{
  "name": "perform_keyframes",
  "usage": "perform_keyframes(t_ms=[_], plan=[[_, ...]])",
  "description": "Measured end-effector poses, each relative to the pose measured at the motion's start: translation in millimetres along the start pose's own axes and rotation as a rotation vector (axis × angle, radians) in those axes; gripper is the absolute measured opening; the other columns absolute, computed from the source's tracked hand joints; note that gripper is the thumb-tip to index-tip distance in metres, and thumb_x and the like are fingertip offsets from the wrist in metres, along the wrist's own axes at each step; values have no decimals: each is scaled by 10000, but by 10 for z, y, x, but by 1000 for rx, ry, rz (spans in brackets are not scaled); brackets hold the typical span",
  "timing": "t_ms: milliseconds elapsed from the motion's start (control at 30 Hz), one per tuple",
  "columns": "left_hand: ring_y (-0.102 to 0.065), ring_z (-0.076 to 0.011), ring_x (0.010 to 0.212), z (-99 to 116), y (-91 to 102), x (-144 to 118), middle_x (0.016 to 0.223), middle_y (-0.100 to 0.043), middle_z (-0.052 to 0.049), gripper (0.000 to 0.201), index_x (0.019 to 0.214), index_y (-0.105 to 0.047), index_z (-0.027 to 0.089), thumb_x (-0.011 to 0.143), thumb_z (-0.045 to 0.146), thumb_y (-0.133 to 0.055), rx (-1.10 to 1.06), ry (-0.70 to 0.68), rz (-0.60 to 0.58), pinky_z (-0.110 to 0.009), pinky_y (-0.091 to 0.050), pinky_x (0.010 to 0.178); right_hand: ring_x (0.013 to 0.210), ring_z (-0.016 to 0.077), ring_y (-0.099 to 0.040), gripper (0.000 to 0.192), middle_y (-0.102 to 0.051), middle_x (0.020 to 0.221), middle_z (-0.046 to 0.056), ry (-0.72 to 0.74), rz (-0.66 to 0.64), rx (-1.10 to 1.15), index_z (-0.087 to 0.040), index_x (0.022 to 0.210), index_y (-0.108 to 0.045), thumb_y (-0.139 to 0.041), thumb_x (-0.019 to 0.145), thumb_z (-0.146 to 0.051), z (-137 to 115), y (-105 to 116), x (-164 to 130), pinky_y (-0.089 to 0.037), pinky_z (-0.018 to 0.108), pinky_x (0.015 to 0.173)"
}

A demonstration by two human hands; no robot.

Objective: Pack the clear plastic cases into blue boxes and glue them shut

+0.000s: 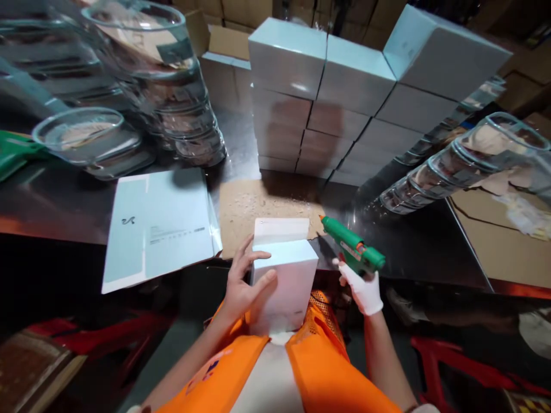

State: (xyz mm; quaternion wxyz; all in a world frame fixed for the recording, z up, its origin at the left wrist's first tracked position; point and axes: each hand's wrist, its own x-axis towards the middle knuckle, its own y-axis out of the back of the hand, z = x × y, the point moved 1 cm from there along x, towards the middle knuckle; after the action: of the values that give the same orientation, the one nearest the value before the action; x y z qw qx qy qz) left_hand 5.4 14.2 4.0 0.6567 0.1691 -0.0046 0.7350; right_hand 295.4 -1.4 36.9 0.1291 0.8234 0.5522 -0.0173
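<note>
White box (284,281) stands at the table edge against my chest, its open flap lifted away from me, and my left hand (241,284) steadies it from the left: forearm coming up from below, palm against the left wall, thumb hooked over the top corner, the other fingers (247,252) spread loosely up along that side. So the box sits just right of my left fingers and touches them. My right hand (364,287), in a white glove, is raised to the right of the box, clear of it, fingers curled tightly round the grip of the green glue gun (353,249). The gun's orange nozzle points up and left, toward the box's flap, near it but not touching. Beyond my fingers lies a scrap of cardboard (249,209) speckled with glue crumbs.
</note>
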Motion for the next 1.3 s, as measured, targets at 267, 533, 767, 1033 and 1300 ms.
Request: perform_keyframes(t_ms=[267,533,767,1033,1300], plan=[[-743,-249,986,29,43,-2,1022,-778,-59,353,970,-772,231,812,542,-822,-118,65,-12,-340,-594,878,611,248,-699,564,-717,626,137,-228,-24,-231,-150,673,-716,-588,920,-641,-199,-182,832,-533,321,546],[-736,-278,1037,44,30,21,1061,-775,-78,414,923,-757,232,784,618,-814,-142,70,-50,-374,-595,906,1018,279,-745,486,-811,1101,95,11,-181,-59,-198,1082,-787,-853,726,-523,-336,-327,337,-581,374,911],[-719,-316,1198,-40,-73,-47,1250,-729,-126,497,1064,-682,249,790,634,-834,-281,79,-14,-404,-576,987,938,264,-765,460,-814,993,41,-128,-456,228,-213,1001,-802,-907,682,-527,-231,-550,220,-599,374,888],[-735,-302,1119,-180,-72,24,1043,-703,-89,424,967,-663,231,849,618,-789,-404,62,-53,-482,-569,1019,1363,309,-639,519,-683,1461,127,530,-733,-134,-280,1210,-773,-812,849,-651,-315,-371,121,-487,537,1157],[-727,-314,1164,-161,-64,-30,1128,-736,-114,304,887,-731,212,894,510,-792,-445,79,-74,-465,-540,1039,1273,271,-694,256,-754,1372,82,724,-777,-203,-310,1208,-800,-634,1018,-349,-344,-531,54,-562,491,1092]])
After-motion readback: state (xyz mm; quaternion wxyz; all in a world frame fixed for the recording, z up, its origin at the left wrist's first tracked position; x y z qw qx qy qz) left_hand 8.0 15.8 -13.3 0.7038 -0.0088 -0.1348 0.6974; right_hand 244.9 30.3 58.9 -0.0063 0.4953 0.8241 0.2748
